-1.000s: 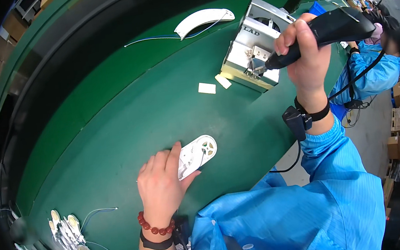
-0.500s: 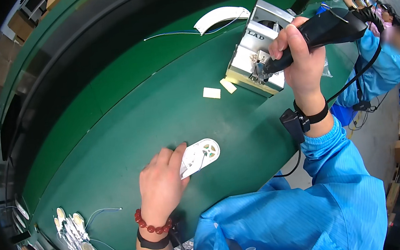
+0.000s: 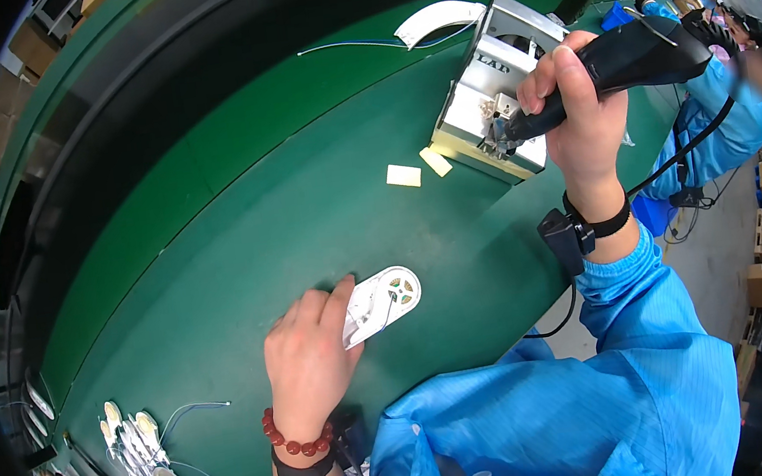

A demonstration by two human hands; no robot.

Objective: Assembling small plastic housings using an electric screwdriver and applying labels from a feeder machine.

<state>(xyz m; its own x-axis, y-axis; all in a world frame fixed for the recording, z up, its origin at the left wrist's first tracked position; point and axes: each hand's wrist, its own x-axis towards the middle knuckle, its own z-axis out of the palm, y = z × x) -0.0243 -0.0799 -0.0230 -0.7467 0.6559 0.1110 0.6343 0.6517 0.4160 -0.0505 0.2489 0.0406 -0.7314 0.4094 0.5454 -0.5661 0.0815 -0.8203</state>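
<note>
Left hand point(image 3: 309, 351) closes over the near-left end of a white casing point(image 3: 376, 310), gripping it, though its thumb is hidden; right hand point(image 3: 588, 127) is wrapped firmly around a bulky black hand tool point(image 3: 639, 54), its thumb lying along the top. The casing sits on the green bench point(image 3: 242, 265) near the front edge, its rounded end pointing away from the fingers, and the slotted disc point(image 3: 401, 291) and thin wire in it are uncovered.

Toward the bench's far right corner stands a metal box point(image 3: 470, 113), and the tool's nose is at the small fittings on the box's front; whether it touches them is too small to tell. The step in hand seems to be work at those fittings, so a steady wrist and a light touch should serve better than force. The black cable point(image 3: 696, 133) is best left slack, so it does not drag on the tool.

On the left, a grip on the rim alone would spare the disc and wire. Two pale yellow pieces point(image 3: 404, 175) lie beside the box, and a bunch of wired white parts point(image 3: 145, 448) rests by the front left corner, well apart from the casing
</note>
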